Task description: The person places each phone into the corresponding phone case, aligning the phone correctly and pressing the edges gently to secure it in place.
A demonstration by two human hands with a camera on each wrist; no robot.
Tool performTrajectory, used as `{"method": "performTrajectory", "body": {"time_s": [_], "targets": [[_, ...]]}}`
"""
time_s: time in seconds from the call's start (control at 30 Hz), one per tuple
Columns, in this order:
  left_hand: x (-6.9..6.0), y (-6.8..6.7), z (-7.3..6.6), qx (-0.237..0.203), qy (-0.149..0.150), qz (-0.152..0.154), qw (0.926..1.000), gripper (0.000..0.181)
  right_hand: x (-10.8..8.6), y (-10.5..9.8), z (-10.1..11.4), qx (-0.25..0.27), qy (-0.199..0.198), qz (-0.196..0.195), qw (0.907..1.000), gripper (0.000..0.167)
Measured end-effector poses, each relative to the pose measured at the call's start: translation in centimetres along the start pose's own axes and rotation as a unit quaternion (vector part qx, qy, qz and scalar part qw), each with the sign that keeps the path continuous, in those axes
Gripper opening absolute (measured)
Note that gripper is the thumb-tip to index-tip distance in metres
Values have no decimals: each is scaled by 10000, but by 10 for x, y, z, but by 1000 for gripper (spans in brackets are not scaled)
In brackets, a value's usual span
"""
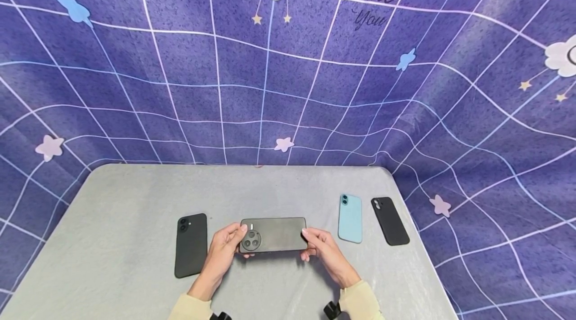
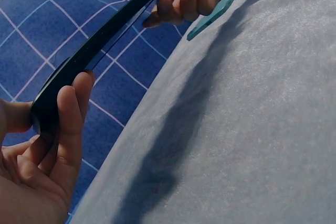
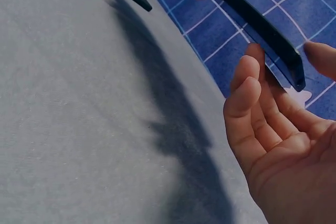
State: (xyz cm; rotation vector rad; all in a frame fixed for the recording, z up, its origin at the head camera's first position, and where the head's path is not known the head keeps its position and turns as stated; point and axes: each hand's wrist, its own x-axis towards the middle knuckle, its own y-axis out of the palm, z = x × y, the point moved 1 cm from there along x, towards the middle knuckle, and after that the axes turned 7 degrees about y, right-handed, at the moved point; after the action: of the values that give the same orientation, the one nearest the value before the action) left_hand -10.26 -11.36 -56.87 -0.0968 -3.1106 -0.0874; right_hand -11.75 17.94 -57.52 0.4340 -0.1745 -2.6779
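Observation:
A dark phone (image 1: pixel 281 234) with a large round camera ring is held level above the table, back side up, between both hands. At its camera end, my left hand (image 1: pixel 221 247) grips it with the thumb on top and fingers beneath. My right hand (image 1: pixel 325 250) holds the opposite end, thumb near the corner and fingers under it. In the left wrist view the phone (image 2: pixel 89 51) appears edge-on, pinched by the left hand (image 2: pixel 47 156). Seen from the right wrist, the right hand (image 3: pixel 283 135) has its fingertips at the underside of the phone (image 3: pixel 262 24).
On the grey table (image 1: pixel 130 200), a black phone (image 1: pixel 191 246) lies left of my left hand. A light blue phone (image 1: pixel 350 219) lies beyond my right hand, with a black phone case (image 1: pixel 390 221) to its right. A purple patterned cloth (image 1: pixel 243 95) hangs behind the table.

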Motion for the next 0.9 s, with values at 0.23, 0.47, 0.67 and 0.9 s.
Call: {"method": "performTrajectory", "body": {"time_s": [0.23,0.47,0.67,0.9], "targets": [[-3,1,3,-70,-96,303,9995,39,6,2,2,-34,201,-480,9986,34],[-4,1,3,-61,-42,580,9983,40,8,2,1,-250,189,-731,9968,34],[-5,3,3,35,-118,585,9982,42,8,2,0,-474,56,-611,9970,33],[-6,6,3,505,-381,36,9980,42,9,2,-1,-618,-67,-563,9965,33]]}}
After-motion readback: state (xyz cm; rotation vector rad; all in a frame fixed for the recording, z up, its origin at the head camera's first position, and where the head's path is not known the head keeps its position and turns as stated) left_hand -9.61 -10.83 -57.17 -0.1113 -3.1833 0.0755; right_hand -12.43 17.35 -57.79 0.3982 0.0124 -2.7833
